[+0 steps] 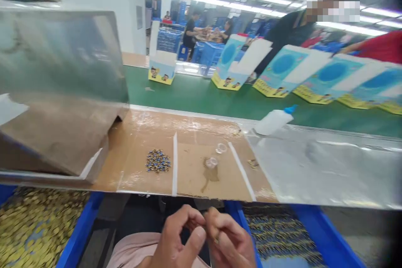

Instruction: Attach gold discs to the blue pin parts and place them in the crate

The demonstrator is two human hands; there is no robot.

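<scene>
My left hand (181, 236) is over my lap, below the front edge of the table, with thumb and index finger curled to a pinch. Against its fingertips, my right hand (230, 238) is also closed, fingers bent inward. A tiny glint of metal shows at the right fingertips, too small to name; what the left fingers pinch is hidden. On the cardboard (191, 184) in front lies a pile of small blue and gold metal parts (158, 161). To its right are two small clear plastic rings or cups (211, 162), the nearer on a wet brown stain.
Blue bins hold gold discs (40, 226) at left and rows of small metal parts (282, 234) at right. A metal housing (63, 92) stands left. A white bottle (273, 122) lies by the green conveyor (188, 92), which carries several printed boxes (229, 63). People are beyond.
</scene>
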